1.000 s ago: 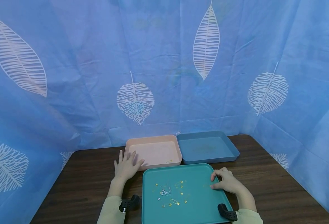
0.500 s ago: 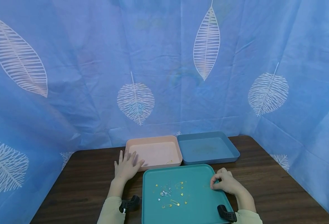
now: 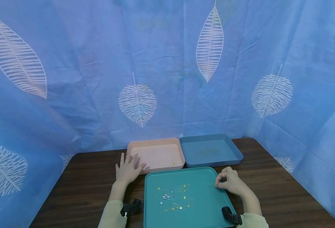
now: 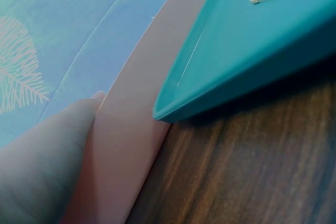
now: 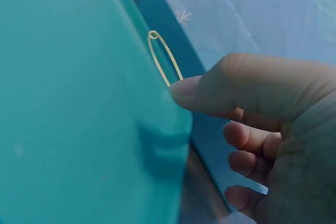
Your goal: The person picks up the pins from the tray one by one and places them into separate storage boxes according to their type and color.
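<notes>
My right hand [image 3: 232, 182] pinches a gold safety pin [image 5: 160, 59] between thumb and fingers, over the right edge of the teal tray [image 3: 204, 205]. In the right wrist view the pin's coiled end points away from the thumb. My left hand [image 3: 127, 171] rests with fingers spread on the left side of the pink tray [image 3: 156, 153]; its thumb [image 4: 47, 156] lies by the pink rim in the left wrist view. On the teal tray lie several gold safety pins [image 3: 177, 205] and a cluster of silver safety pins [image 3: 168, 196]. One gold pin [image 3: 171, 164] lies in the pink tray.
A blue tray [image 3: 210, 150] stands right of the pink one, behind the teal tray. All three sit on a dark wooden table [image 3: 79, 190]. A blue cloth with white leaf prints [image 3: 167, 63] hangs behind and at the sides.
My right hand's thumb and fingers have closed on the gold safety pin at the teal tray's right side and lifted it slightly. The left hand has stayed in place.
</notes>
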`<state>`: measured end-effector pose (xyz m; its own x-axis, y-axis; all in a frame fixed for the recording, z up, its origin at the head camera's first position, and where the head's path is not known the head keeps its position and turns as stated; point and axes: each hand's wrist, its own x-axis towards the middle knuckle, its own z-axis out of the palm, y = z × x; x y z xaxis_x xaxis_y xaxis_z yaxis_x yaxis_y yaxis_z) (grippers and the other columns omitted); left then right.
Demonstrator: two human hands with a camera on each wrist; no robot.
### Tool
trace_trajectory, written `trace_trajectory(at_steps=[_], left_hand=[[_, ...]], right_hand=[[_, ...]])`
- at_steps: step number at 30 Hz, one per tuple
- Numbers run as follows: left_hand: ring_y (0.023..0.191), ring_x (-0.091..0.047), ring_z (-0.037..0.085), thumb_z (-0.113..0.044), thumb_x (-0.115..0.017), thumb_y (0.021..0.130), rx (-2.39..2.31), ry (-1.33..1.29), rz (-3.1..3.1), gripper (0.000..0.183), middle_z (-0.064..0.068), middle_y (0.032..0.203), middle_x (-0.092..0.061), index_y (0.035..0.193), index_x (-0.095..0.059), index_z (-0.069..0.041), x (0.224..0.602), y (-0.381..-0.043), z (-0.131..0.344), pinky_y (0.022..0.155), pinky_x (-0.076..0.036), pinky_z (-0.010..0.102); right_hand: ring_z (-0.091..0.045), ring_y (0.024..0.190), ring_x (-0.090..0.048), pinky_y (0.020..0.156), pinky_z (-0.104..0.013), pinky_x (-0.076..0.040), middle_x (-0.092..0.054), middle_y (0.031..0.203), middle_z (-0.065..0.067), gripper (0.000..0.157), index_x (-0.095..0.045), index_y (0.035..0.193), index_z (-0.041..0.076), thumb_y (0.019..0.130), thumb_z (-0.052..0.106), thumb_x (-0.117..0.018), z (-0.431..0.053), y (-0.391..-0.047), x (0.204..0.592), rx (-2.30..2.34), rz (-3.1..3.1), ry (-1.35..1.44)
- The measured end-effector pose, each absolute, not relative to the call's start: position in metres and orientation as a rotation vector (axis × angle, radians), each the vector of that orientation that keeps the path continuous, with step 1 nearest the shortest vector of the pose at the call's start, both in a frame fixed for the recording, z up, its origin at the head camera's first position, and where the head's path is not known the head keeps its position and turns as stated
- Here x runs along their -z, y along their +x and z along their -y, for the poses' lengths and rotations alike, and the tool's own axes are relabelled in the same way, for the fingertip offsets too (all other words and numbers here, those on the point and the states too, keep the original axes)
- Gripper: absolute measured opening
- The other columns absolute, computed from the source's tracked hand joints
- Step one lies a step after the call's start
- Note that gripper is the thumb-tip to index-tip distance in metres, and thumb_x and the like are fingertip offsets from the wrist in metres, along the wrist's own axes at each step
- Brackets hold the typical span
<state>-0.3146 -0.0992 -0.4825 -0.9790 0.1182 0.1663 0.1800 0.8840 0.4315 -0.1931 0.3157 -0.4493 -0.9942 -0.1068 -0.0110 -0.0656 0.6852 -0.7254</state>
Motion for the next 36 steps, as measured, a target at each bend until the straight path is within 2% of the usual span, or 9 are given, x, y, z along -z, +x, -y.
trace_trajectory(at_steps=[5,11,18,22,36], left_hand=[[0.151,-0.001,0.044,-0.068,-0.047,0.09,0.684,-0.23,2.919,0.079,0.016,0.163,-0.017,0.151,-0.037,-0.019,0.482,-0.315,0.101,0.109,-0.011,0.077],[0.151,0.0,0.044,-0.068,-0.047,0.09,0.692,-0.224,2.923,0.079,0.017,0.163,-0.016,0.152,-0.036,-0.019,0.482,-0.316,0.103,0.11,-0.01,0.077],[0.151,0.003,0.043,-0.069,-0.045,0.091,0.694,-0.213,2.932,0.08,0.015,0.164,-0.012,0.153,-0.034,-0.021,0.484,-0.316,0.104,0.11,-0.009,0.077],[0.151,0.0,0.043,-0.068,-0.046,0.091,0.708,-0.216,2.925,0.079,0.016,0.163,-0.015,0.152,-0.036,-0.02,0.484,-0.314,0.104,0.109,-0.01,0.077],[0.151,0.002,0.042,-0.068,-0.048,0.09,0.72,-0.225,2.919,0.078,0.014,0.164,-0.013,0.152,-0.036,-0.021,0.485,-0.316,0.099,0.11,-0.009,0.076]], right_hand=[[-0.032,0.106,-0.023,0.081,-0.045,-0.028,-0.038,0.104,-0.01,0.012,-0.068,0.076,0.015,0.087,0.01,-0.069,-0.311,-0.194,0.437,1.182,-2.954,-0.169],[-0.026,0.095,-0.023,0.074,-0.043,-0.023,-0.032,0.095,-0.006,0.018,-0.066,0.075,0.019,0.086,0.006,-0.07,-0.295,-0.197,0.425,1.16,-3.144,-0.231],[-0.025,0.093,-0.025,0.074,-0.04,-0.025,-0.035,0.095,-0.004,0.025,-0.063,0.071,0.023,0.081,0.003,-0.075,-0.271,-0.205,0.422,1.097,-3.306,-0.346],[-0.024,0.091,-0.028,0.075,-0.039,-0.025,-0.037,0.093,-0.002,0.027,-0.063,0.069,0.024,0.078,0.002,-0.076,-0.257,-0.211,0.425,1.062,-3.375,-0.413],[-0.023,0.091,-0.032,0.075,-0.037,-0.03,-0.04,0.092,-0.003,0.02,-0.067,0.07,0.02,0.076,0.005,-0.078,-0.222,-0.233,0.432,1.198,-3.459,-0.356]])
